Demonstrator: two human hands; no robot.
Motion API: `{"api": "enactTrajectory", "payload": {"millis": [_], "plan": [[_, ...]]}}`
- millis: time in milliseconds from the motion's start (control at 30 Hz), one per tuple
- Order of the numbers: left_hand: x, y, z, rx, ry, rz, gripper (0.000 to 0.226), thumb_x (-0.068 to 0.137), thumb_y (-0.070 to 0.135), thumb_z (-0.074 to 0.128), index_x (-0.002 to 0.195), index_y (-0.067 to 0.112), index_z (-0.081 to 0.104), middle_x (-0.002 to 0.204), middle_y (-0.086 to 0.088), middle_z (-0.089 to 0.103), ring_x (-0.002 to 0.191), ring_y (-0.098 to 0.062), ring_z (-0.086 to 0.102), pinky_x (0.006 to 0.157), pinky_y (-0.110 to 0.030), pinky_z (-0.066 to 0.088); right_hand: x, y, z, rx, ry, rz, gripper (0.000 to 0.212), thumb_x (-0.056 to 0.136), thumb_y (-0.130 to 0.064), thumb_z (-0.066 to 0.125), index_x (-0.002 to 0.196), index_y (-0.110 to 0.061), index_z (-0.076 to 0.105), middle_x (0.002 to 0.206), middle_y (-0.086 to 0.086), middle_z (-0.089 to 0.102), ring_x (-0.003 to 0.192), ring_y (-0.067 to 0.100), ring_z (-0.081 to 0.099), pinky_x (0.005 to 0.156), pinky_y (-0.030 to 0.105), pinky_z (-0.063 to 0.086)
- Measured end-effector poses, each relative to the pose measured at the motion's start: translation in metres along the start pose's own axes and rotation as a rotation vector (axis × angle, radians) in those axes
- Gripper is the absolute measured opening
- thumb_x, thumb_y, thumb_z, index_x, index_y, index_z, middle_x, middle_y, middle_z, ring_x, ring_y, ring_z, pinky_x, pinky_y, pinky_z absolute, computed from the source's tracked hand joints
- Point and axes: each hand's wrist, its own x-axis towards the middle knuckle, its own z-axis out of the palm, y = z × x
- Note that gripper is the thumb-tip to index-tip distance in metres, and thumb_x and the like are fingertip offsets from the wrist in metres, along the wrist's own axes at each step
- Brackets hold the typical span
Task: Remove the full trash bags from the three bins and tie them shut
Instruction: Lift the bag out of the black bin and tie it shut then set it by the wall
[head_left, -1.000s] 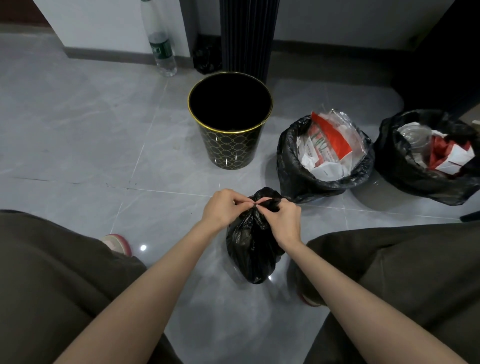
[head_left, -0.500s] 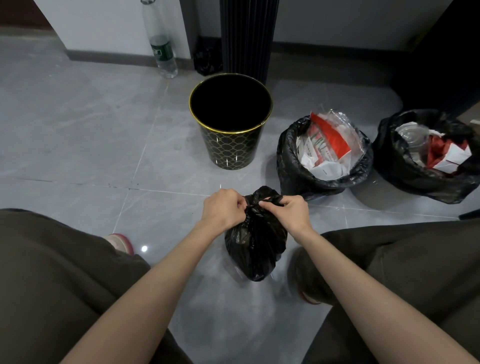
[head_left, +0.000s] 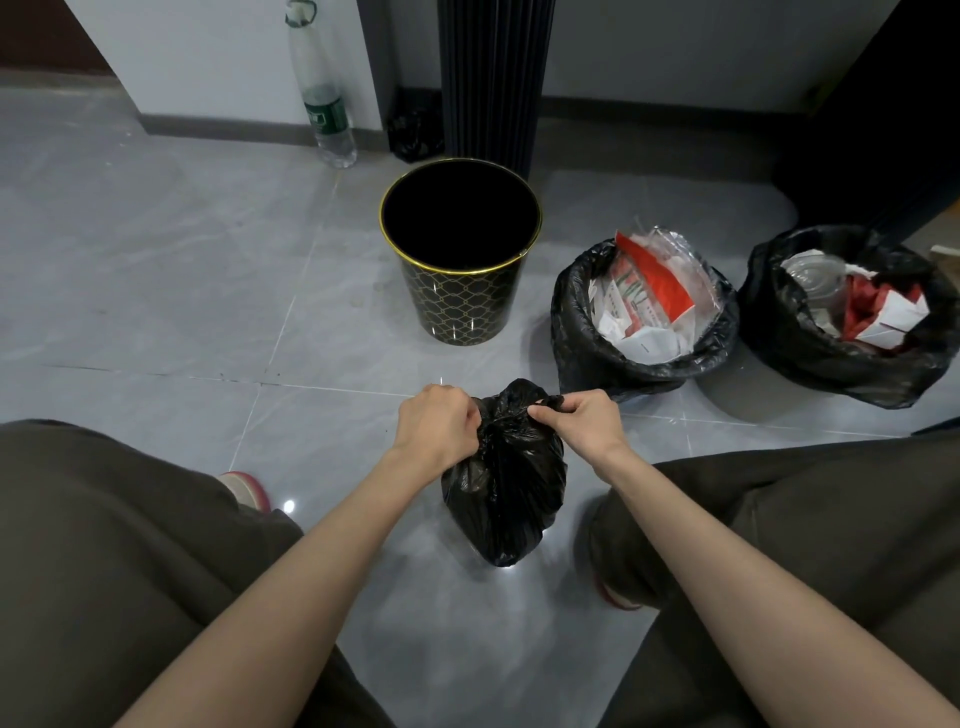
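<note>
Head view: your left grip (head_left: 437, 427) and right grip (head_left: 581, 425) both pinch the gathered neck of the black bag (head_left: 504, 499) (floor tiles (head_left: 156, 291) stretch wide leftward), near the gold-rimmed bin (head_left: 462, 296).

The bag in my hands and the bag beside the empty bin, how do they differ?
The held bag is gathered shut at the neck, gripped by left hand and right hand; the middle bag gapes open. The held bag hides its contents; the middle bag shows red and white packaging. Both are black plastic.

Rightmost bag (head_left: 810, 353) cropped, bottle (head_left: 324, 104) top cut off
</note>
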Motion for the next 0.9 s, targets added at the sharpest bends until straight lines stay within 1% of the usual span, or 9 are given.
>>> {"api": "enactTrajectory", "payload": {"millis": [67, 167, 233, 333, 400, 500, 633, 767, 900], "plan": [[0.000, -0.004, -0.001, -0.098, -0.062, -0.040, 0.023, 0.082, 0.014, 0.047, 0.083, 0.020, 0.069, 0.087, 0.002, 0.070, 0.090, -0.022, 0.062, 0.070, -0.029, 0.047, 0.001, -0.006, -0.005, -0.105, -0.052, -0.075, 0.016, 0.081, -0.017, 0.072, 0.095, -0.011, 0.075, 0.092, 0.003, 0.073, 0.083, 0.008, 0.062, 0.071, 0.007, 0.042], [0.001, -0.013, 0.000, -0.300, -0.085, -0.129, 0.008, 0.085, 0.031, 0.060, 0.082, 0.023, 0.059, 0.081, 0.009, 0.062, 0.084, -0.014, 0.060, 0.073, -0.026, 0.045, 0.001, -0.016, -0.006, -0.269, -0.067, -0.241, 0.032, 0.081, -0.011, 0.064, 0.112, -0.021, 0.065, 0.115, 0.003, 0.062, 0.110, 0.018, 0.054, 0.093, 0.021, 0.039], [0.001, -0.019, 0.002, -0.368, -0.129, -0.176, 0.024, 0.082, 0.041, 0.065, 0.086, 0.020, 0.054, 0.080, 0.008, 0.057, 0.083, -0.014, 0.056, 0.075, -0.027, 0.044, -0.002, -0.024, -0.005, -0.417, -0.066, -0.370, 0.034, 0.082, -0.017, 0.060, 0.114, -0.027, 0.061, 0.123, -0.001, 0.054, 0.118, 0.021, 0.043, 0.101, 0.035, 0.035], [-0.001, -0.026, 0.007, -0.347, -0.259, -0.199, 0.043, 0.073, 0.049, 0.071, 0.093, 0.015, 0.052, 0.089, 0.002, 0.059, 0.088, -0.018, 0.058, 0.081, -0.032, 0.047, -0.009, -0.032, 0.000, -0.673, -0.154, -0.501, 0.031, 0.084, -0.030, 0.060, 0.115, -0.031, 0.058, 0.122, -0.006, 0.054, 0.121, 0.020, 0.037, 0.107, 0.042, 0.025], [-0.005, -0.027, 0.012, -0.322, -0.318, -0.193, 0.050, 0.067, 0.053, 0.074, 0.093, 0.016, 0.051, 0.091, 0.002, 0.059, 0.088, -0.018, 0.059, 0.081, -0.033, 0.048, -0.010, -0.031, 0.007, -0.757, -0.208, -0.511, 0.032, 0.085, -0.033, 0.061, 0.117, -0.031, 0.056, 0.120, -0.006, 0.057, 0.119, 0.019, 0.041, 0.108, 0.042, 0.022], [-0.012, -0.026, 0.021, -0.290, -0.320, -0.170, 0.049, 0.065, 0.054, 0.075, 0.088, 0.019, 0.050, 0.087, 0.004, 0.058, 0.082, -0.015, 0.055, 0.077, -0.032, 0.047, -0.013, -0.024, 0.018, -0.800, -0.191, -0.525, 0.030, 0.085, -0.032, 0.061, 0.114, -0.029, 0.054, 0.118, -0.006, 0.059, 0.116, 0.019, 0.046, 0.105, 0.040, 0.025], [-0.018, -0.021, 0.031, -0.371, -0.236, -0.206, 0.037, 0.070, 0.048, 0.074, 0.084, 0.020, 0.054, 0.081, 0.006, 0.057, 0.082, -0.014, 0.057, 0.078, -0.029, 0.046, -0.014, -0.017, 0.025, -0.753, -0.124, -0.567, 0.021, 0.088, -0.027, 0.058, 0.108, -0.024, 0.052, 0.112, -0.005, 0.063, 0.109, 0.021, 0.048, 0.098, 0.036, 0.028], [-0.016, -0.019, 0.034, -0.493, -0.116, -0.222, 0.018, 0.077, 0.033, 0.072, 0.081, 0.018, 0.063, 0.090, -0.001, 0.069, 0.091, -0.016, 0.064, 0.077, -0.023, 0.044, -0.012, -0.014, 0.030, -0.672, -0.140, -0.575, 0.015, 0.090, -0.020, 0.057, 0.104, -0.015, 0.054, 0.106, 0.002, 0.066, 0.102, 0.024, 0.050, 0.085, 0.034, 0.036], [-0.011, -0.023, 0.029, -0.509, -0.085, -0.233, 0.013, 0.080, 0.030, 0.070, 0.077, 0.020, 0.062, 0.093, -0.004, 0.070, 0.090, -0.017, 0.063, 0.077, -0.024, 0.044, -0.011, -0.018, 0.034, -0.602, -0.134, -0.552, 0.013, 0.091, -0.017, 0.055, 0.103, -0.012, 0.055, 0.103, 0.006, 0.064, 0.099, 0.026, 0.053, 0.080, 0.038, 0.044]]}}
